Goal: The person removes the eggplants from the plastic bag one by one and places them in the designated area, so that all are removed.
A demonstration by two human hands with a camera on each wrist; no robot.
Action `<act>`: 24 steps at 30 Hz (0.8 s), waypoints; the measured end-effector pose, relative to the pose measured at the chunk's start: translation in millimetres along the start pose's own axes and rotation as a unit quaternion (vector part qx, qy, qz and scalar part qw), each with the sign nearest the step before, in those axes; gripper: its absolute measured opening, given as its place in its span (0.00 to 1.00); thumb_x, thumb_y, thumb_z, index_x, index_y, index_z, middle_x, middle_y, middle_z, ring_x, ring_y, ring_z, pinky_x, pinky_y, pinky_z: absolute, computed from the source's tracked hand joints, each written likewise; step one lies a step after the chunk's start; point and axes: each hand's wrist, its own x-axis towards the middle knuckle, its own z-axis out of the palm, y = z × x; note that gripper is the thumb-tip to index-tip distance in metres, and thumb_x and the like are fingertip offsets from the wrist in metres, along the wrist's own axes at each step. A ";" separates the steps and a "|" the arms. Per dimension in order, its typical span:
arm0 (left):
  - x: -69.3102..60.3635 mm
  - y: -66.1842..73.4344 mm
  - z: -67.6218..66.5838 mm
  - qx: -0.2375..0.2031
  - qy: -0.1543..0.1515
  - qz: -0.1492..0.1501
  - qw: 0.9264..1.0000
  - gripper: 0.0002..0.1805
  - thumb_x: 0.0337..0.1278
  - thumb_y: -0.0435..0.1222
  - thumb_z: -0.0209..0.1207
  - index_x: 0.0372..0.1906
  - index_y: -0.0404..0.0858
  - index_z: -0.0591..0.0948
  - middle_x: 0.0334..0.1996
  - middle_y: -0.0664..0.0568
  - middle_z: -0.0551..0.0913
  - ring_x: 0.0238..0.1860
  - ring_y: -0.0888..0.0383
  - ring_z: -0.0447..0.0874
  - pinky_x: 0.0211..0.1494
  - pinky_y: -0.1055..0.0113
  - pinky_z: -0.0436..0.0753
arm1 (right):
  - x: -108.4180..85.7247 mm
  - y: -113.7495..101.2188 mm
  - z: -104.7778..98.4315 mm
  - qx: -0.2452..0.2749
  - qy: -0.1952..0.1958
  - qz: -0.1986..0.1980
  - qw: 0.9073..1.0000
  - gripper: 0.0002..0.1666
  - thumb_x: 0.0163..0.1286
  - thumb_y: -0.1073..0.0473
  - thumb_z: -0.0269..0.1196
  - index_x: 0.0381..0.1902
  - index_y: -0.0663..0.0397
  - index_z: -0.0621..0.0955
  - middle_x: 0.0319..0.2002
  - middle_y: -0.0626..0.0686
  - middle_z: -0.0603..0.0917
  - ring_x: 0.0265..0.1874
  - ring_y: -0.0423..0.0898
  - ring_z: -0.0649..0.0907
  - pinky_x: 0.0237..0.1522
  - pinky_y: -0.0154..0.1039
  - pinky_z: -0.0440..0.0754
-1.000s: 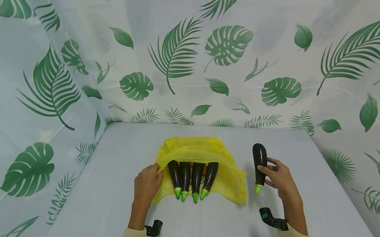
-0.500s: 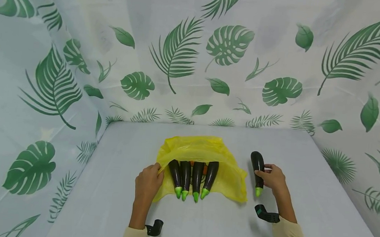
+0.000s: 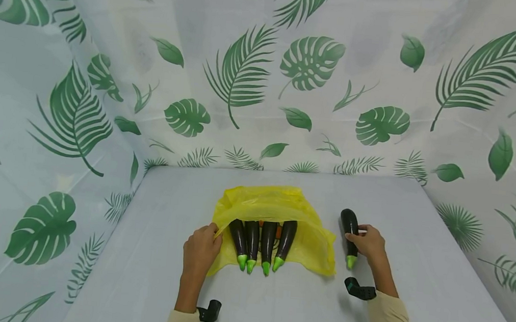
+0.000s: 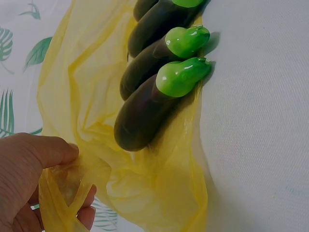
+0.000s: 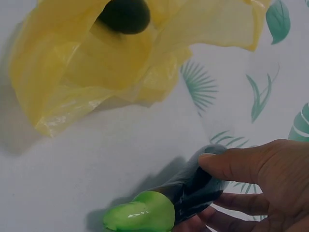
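Note:
A yellow plastic bag [image 3: 259, 202] lies on the table with its mouth facing the person. Several dark eggplants [image 3: 267, 243] with green stem ends rest side by side in its opening, stems toward the person. The left hand [image 3: 201, 250] pinches the bag's left edge; in the left wrist view the thumb of that hand [image 4: 29, 169] presses the crumpled film. Right of the bag, the right hand [image 3: 370, 242] grips another eggplant [image 3: 349, 233] between thumb and fingers, its green end toward the person. The right wrist view shows this eggplant [image 5: 193, 188] at or just above the table surface.
Something orange [image 3: 278, 230] shows inside the bag behind the eggplants. The white table [image 3: 244, 313] meets leaf-patterned cloth walls [image 3: 254, 94] at the back and sides. A black camera mount [image 3: 359, 289] sits at the right wrist, another [image 3: 210, 311] at the left.
The right hand has moved down toward the table and slightly toward the person, carrying its eggplant. The left hand and the bag have stayed in nearly the same place.

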 end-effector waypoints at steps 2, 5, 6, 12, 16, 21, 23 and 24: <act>0.1 0.1 0.1 -0.001 0.000 0.001 1.000 0.04 0.58 0.35 0.62 0.31 0.38 0.81 0.19 0.53 0.77 0.15 0.61 0.65 0.17 0.69 0.64 | 1.8 -0.3 0.5 -0.003 0.002 0.001 1.000 0.38 0.68 0.55 0.60 0.66 0.75 0.62 0.60 0.76 0.70 0.51 0.65 0.79 0.44 0.48 0.84; 0.4 0.2 0.2 -0.001 0.004 0.002 1.000 0.04 0.58 0.35 0.62 0.31 0.38 0.81 0.19 0.52 0.78 0.15 0.61 0.65 0.17 0.69 0.64 | 4.3 -0.9 1.3 -0.006 0.006 -0.001 1.000 0.38 0.68 0.55 0.60 0.66 0.75 0.62 0.60 0.76 0.70 0.52 0.65 0.79 0.46 0.50 0.83; 0.4 0.3 0.2 -0.002 0.004 0.002 1.000 0.04 0.58 0.35 0.62 0.31 0.38 0.81 0.20 0.52 0.78 0.15 0.61 0.65 0.17 0.69 0.64 | 4.8 -1.0 1.5 -0.009 0.008 -0.003 1.000 0.38 0.68 0.55 0.60 0.66 0.76 0.62 0.59 0.76 0.71 0.51 0.66 0.79 0.47 0.50 0.83; -0.4 0.6 0.0 -0.004 -0.003 0.001 1.000 0.04 0.58 0.35 0.62 0.32 0.38 0.82 0.20 0.52 0.79 0.15 0.62 0.65 0.17 0.69 0.64 | 9.1 1.0 3.8 -0.026 0.020 -0.012 0.999 0.38 0.67 0.56 0.60 0.65 0.78 0.63 0.58 0.77 0.72 0.52 0.67 0.79 0.47 0.53 0.82; -0.6 1.8 -1.1 -0.002 0.000 0.002 1.000 0.04 0.58 0.36 0.62 0.32 0.38 0.81 0.19 0.52 0.78 0.15 0.62 0.65 0.18 0.70 0.64 | 13.7 2.8 6.6 -0.032 0.024 -0.013 0.999 0.38 0.67 0.56 0.60 0.64 0.78 0.63 0.58 0.77 0.72 0.52 0.67 0.79 0.49 0.54 0.81; -0.9 2.4 -1.2 -0.004 0.000 0.001 1.000 0.05 0.58 0.36 0.62 0.31 0.38 0.81 0.19 0.53 0.77 0.15 0.62 0.64 0.18 0.70 0.64 | 19.1 4.8 6.2 -0.040 0.025 -0.019 0.999 0.37 0.67 0.56 0.60 0.64 0.78 0.63 0.58 0.77 0.72 0.52 0.68 0.78 0.51 0.56 0.79; -0.9 1.8 -0.5 -0.003 -0.001 0.001 1.000 0.05 0.58 0.36 0.62 0.32 0.38 0.82 0.19 0.52 0.78 0.15 0.62 0.65 0.18 0.70 0.64 | 20.5 5.7 5.8 -0.041 0.025 -0.023 0.999 0.37 0.67 0.56 0.60 0.64 0.78 0.64 0.57 0.77 0.73 0.52 0.68 0.78 0.51 0.56 0.79; -0.8 1.5 -0.1 -0.002 -0.002 0.002 1.000 0.05 0.58 0.36 0.62 0.32 0.38 0.82 0.19 0.52 0.78 0.15 0.62 0.65 0.18 0.70 0.64 | 21.3 6.1 5.8 -0.042 0.026 -0.025 0.998 0.37 0.67 0.56 0.60 0.64 0.78 0.64 0.57 0.77 0.73 0.52 0.68 0.78 0.51 0.56 0.79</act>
